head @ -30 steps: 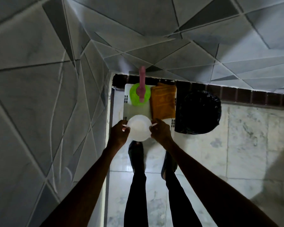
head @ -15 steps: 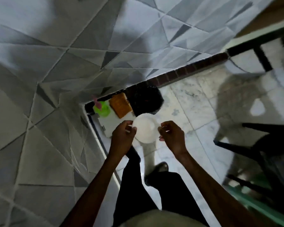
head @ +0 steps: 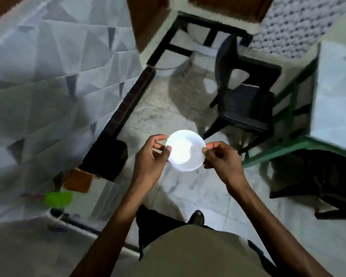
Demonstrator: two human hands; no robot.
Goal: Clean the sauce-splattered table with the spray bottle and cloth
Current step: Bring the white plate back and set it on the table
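holding a white bowl (head: 185, 150) out in front of the body, between both hands. pinching its 9 o'clock rim with the left hand (head: 148, 158), thumb laid on the top edge, fingers curled beneath. pinching its 3 o'clock rim with the right hand (head: 223, 160) in much the same way, fingers bent round the edge. too glaring and white to tell what lies inside the bowl.

below the bowl, pale marble floor (head: 198, 188); at 6 o'clock from it, one dark shoe (head: 196, 216) above a beige shirt front (head: 188, 252).

at 9 o'clock from the bowl, a black bin (head: 106, 156) against the foot of the grey tiled wall (head: 48, 86). at 8 o'clock, just beside the bin, the orange cloth (head: 78, 181), well apart from either hand. farther out along the same line, just past the cloth, the green spray bottle (head: 58, 198), smeared by blur down to a green patch with a trace of pink.

at 1 o'clock from the bowl, a black chair (head: 248, 104) standing on the floor. at 2 to 3 o'clock, at the frame's right edge, the green-framed table (head: 336, 92) with a pale top, the chair just beside it. no telling through the blur what marks the top carries. at 4 o'clock, a second dark chair (head: 316, 176) near the table's closer edge.
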